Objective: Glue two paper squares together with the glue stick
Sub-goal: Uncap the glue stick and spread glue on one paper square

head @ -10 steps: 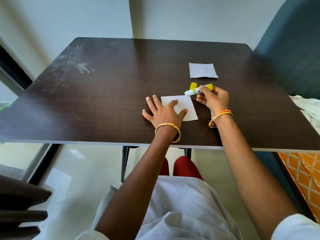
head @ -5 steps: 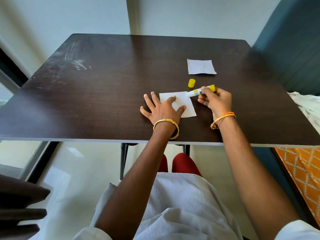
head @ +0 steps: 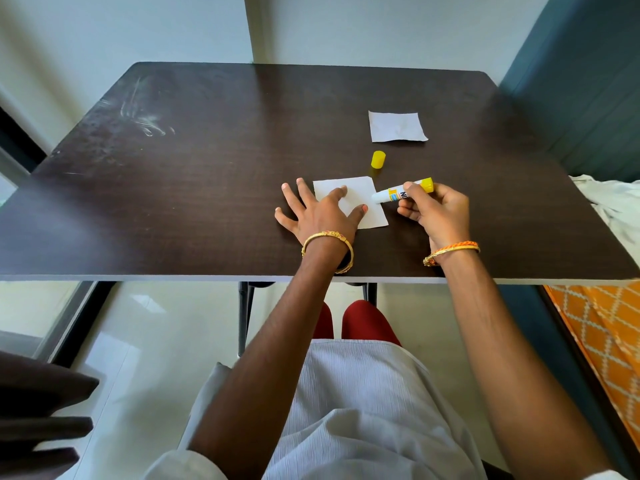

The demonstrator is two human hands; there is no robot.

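A white paper square (head: 360, 194) lies near the front of the dark table (head: 214, 174). My left hand (head: 317, 213) presses flat on its left part, fingers spread. My right hand (head: 434, 211) grips an uncapped glue stick (head: 393, 194), white with a yellow end, its tip touching the square's right edge. The yellow cap (head: 378, 159) stands just beyond the square. A second white paper square (head: 396, 126) lies farther back on the right.
A teal panel (head: 581, 81) rises at the table's right side. White cloth (head: 613, 206) and an orange patterned fabric (head: 609, 341) lie at the right. A dark chair part (head: 38, 414) shows at the lower left.
My right hand has brought the glue stick down from beside the cap to the right edge of the near square. My left hand stays on the paper.
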